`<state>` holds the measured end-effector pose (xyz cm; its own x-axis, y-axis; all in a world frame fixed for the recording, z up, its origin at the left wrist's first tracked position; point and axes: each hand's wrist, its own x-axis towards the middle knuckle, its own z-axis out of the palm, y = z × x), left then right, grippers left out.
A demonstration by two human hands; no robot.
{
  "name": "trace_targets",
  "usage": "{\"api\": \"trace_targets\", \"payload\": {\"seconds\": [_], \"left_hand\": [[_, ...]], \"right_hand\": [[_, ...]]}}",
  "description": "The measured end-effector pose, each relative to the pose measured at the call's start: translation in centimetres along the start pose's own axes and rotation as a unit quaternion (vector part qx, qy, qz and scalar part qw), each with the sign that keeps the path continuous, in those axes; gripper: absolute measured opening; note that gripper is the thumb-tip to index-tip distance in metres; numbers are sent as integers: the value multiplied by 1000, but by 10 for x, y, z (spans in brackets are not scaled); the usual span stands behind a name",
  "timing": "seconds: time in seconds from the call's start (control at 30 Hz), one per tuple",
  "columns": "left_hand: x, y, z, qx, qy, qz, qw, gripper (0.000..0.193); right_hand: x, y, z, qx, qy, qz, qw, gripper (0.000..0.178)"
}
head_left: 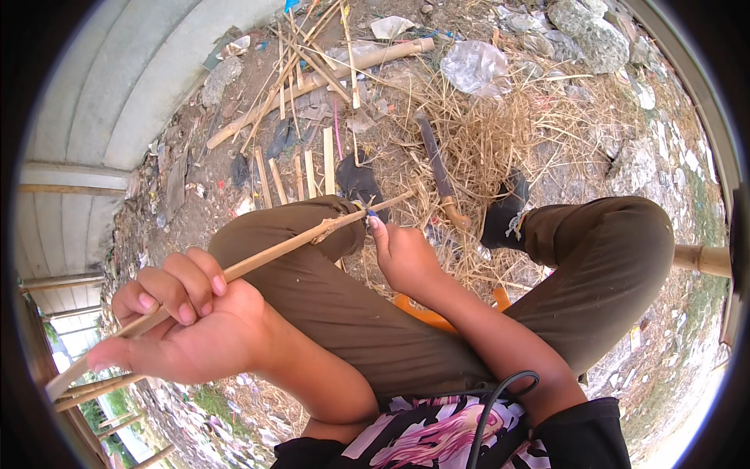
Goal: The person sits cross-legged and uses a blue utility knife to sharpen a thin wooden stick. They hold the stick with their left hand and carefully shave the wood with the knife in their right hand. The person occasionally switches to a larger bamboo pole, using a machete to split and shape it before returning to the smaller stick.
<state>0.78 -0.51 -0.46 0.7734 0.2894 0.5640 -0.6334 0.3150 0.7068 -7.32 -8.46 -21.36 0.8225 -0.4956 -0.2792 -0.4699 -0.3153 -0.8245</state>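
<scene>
Closest to my lens is the left hand (183, 324), fingers curled tight around a long thin pale bamboo stick (258, 258), gripping it near its lower end with the index finger stretched along the shaft. From that grip the stick runs up and to the right, crossing over the left knee of the olive-brown trousers (328, 305), and its far tip ends above the dry straw (476, 148). Partway along, over the knee, I see a frayed, split patch on the stick.

My right hand (402, 254) sits just beyond that patch, fingers bunched and pinching something small and blue (370, 212) against the stick; I cannot tell what that small thing is. Both hands are clenched, then: the left on the stick's shaft, the right up by its worked section.

Beyond the knees, a dark-bladed knife with a wooden handle (439, 176) lies in the straw, well apart from either hand. Several short cut bamboo slats (301, 173) stand side by side on the dirt ground near the left knee, and a thick round bamboo pole (312, 82) lies farther off among thin splints. An orange object (422, 311) shows between the legs, mostly hidden by the right forearm.
</scene>
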Motion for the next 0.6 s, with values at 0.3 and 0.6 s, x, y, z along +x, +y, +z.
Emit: {"api": "trace_targets", "payload": {"seconds": [0.3, 0.6], "left_hand": [[-1, 1, -3, -23, -26, -12, 999, 60], [-3, 2, -2, -12, -45, 2, 999, 61]], "right_hand": [[2, 7, -3, -18, -19, 27, 999, 62], [17, 20, 0, -25, -31, 76, 996, 67]]}}
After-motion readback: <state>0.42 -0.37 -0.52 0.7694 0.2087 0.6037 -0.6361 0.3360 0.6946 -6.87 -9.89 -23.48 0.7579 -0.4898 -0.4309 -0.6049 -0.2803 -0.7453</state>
